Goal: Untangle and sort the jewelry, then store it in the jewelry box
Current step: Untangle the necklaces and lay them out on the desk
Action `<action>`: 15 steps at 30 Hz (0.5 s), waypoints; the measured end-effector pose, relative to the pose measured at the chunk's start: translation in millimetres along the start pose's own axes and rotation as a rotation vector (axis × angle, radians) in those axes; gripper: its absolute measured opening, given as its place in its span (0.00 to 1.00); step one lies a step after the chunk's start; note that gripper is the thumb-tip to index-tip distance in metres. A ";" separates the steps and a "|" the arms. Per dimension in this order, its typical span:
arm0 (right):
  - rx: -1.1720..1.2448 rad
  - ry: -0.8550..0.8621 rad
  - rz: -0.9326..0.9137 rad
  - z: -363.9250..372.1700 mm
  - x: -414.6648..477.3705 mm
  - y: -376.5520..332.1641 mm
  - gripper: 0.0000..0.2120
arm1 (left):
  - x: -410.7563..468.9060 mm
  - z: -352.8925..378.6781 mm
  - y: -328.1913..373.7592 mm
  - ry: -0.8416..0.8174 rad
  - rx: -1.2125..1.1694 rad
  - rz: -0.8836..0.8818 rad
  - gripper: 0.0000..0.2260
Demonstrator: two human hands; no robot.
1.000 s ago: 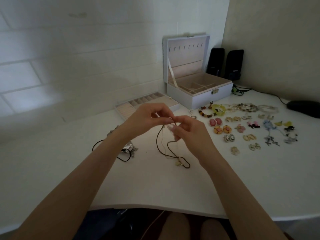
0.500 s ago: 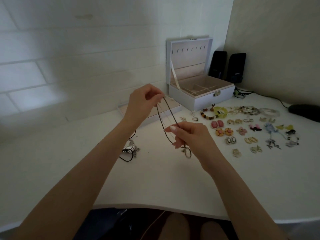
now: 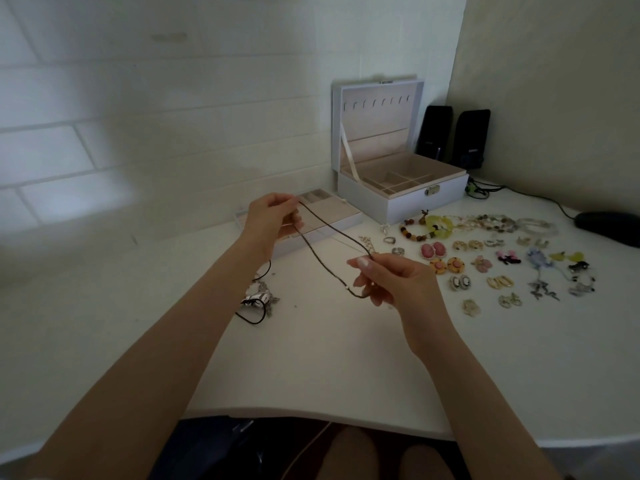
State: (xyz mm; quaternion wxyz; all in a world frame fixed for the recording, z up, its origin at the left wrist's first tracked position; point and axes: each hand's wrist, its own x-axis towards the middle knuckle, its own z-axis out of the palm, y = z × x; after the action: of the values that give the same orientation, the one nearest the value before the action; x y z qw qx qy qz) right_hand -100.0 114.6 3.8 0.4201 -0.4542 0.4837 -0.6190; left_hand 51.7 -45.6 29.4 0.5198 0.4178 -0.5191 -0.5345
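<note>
A thin brown cord necklace (image 3: 332, 233) is pinched at its upper end by the thumb and fingertips of the left grip (image 3: 273, 220) and at its lower end by the closed fingers of the right grip (image 3: 391, 278), so that the doubled cord is held stretched between them, clear of the desk (image 3: 329, 358). This piece is judged to be freed or nearly freed, but not yet stored. Just beside the left forearm a black cord tangle (image 3: 258, 299) with a silvery pendant is left lying, apparently not yet undone. To the right, sorting is judged well advanced: bracelets (image 3: 443, 225), rings (image 3: 389, 240) and paired earrings (image 3: 498, 282) are laid out in rows. Behind them the jewelry box (image 3: 408, 206) is stood open, its tray (image 3: 332, 216) set beside it; no jewelry is seen in the compartments that show, so storing is judged to be wholly ahead. Compared with a second ago, the grips are drawn well apart instead of being held together, the left one is raised, and the cord loop, then trailing on the desk, is lifted off it.
</note>
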 end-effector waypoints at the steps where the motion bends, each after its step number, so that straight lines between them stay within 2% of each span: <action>1: 0.007 0.012 0.009 -0.3 0.3 1.5 0.06 | 0.5 -0.5 0.4 -0.010 -0.017 -0.016 0.05; 8: 0.104 0.020 0.051 -1.7 0.7 2.9 0.07 | 6.4 -5.8 -4.8 -0.019 0.039 0.032 0.05; 15: 0.138 0.023 0.108 -1.3 0.2 3.7 0.05 | 9.1 -6.2 -3.3 0.113 0.060 0.158 0.02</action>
State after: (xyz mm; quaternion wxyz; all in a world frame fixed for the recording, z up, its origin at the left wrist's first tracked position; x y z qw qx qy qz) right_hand -101.0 114.0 0.0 0.4775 -0.3904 0.4686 -0.6325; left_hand 56.3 -55.6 26.2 0.5760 0.4204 -0.5360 -0.4519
